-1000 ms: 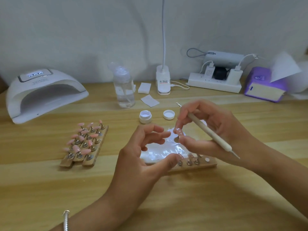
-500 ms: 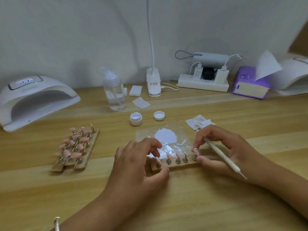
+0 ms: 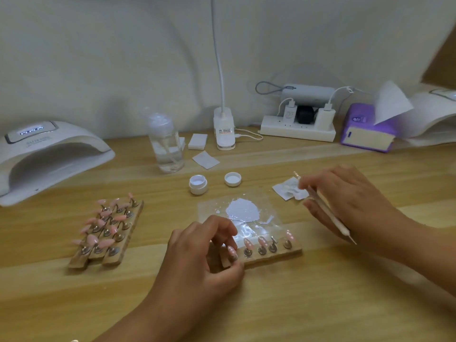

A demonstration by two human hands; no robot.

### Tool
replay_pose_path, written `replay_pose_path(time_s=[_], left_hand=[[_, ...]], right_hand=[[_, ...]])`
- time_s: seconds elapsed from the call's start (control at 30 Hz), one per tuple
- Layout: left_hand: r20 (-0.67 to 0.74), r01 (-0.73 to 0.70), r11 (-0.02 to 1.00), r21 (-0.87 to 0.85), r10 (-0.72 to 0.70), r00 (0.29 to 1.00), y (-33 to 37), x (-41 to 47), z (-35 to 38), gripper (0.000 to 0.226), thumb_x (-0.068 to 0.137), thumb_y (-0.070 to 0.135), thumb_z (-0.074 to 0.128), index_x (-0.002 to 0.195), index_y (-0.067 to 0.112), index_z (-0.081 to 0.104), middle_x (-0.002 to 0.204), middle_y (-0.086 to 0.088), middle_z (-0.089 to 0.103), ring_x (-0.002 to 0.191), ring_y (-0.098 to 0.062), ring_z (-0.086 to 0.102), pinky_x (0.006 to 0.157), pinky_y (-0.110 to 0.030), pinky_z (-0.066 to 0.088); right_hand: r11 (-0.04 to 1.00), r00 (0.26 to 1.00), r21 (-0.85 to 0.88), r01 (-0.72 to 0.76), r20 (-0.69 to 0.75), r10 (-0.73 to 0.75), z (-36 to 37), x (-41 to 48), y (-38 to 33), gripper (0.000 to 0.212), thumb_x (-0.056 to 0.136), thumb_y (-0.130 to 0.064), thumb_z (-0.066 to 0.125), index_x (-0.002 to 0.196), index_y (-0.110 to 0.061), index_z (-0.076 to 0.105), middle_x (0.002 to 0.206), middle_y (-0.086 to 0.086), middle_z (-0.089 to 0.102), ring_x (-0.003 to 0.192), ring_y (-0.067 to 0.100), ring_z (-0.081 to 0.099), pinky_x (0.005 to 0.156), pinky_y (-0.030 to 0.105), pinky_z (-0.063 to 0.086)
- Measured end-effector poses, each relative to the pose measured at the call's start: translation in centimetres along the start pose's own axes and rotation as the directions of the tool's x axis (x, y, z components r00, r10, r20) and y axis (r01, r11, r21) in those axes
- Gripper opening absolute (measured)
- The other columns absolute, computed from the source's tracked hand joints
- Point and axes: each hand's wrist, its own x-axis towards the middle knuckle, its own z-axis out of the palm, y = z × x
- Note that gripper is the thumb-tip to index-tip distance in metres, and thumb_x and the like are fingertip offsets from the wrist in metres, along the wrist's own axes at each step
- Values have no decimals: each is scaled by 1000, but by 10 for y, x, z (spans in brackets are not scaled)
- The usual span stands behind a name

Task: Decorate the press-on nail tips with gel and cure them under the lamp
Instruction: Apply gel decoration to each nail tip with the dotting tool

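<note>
Left hand (image 3: 195, 262) pinches the nail-tip strip (image 3: 271, 256) at its left end; right hand (image 3: 350, 196) grips a dotting pen (image 3: 330, 218) behind it.

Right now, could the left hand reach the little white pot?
Probably yes. The little white pot sits open just beyond the left hand, with only the flat plastic sheet between them. But that hand grips the end of the wooden strip, so it would have to let go first.

Bare tabletop (image 3: 133, 174) between lamp (image 3: 49, 156) and bottle (image 3: 167, 149)
</note>
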Motion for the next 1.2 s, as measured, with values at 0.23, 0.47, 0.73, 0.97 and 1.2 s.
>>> replay_pose_path(time_s=[0.23,0.47,0.73,0.97,1.2], left_hand=[[55,0,997,-82,5,998,2,-1,0,22,63,27,71,80,32,59,81,16,66,89,-9,61,87,-38,47],[28,-18,999,-32,19,999,-1,0,2,31,59,33,70,88,36,58,86,19,66,94,-6,56,83,-21,43],[8,-63,998,-23,64,998,1,3,3,22,61,30,69,78,37,57,95,28,63,97,-1,52,81,-12,36],[-11,-110,993,39,110,994,-2,3,6,31,56,32,71,82,40,57,101,32,59,92,8,50,84,-9,33],[-36,-251,940,230,266,963,-6,3,7,31,52,42,67,82,35,65,68,24,58,73,5,48,74,-18,35]], right_hand=[[992,987,46,118,101,-122,22,24,1,37,77,-5,77,110,-20,71,105,-1,69,106,27,64,91,34,43],[986,992,131,105,58,-114,39,9,2,35,83,-6,61,112,-21,72,106,-3,69,112,21,58,91,35,48],[985,997,166,52,47,-60,36,5,1,39,81,-5,61,115,-21,70,110,-4,68,113,19,58,94,35,48],[983,999,178,48,7,-50,34,5,-2,36,83,-4,60,114,-19,70,111,-4,68,112,17,58,95,32,47],[982,1000,185,-25,-2,25,31,4,-4,43,74,6,75,109,-18,70,108,-3,68,110,20,60,92,35,50]])
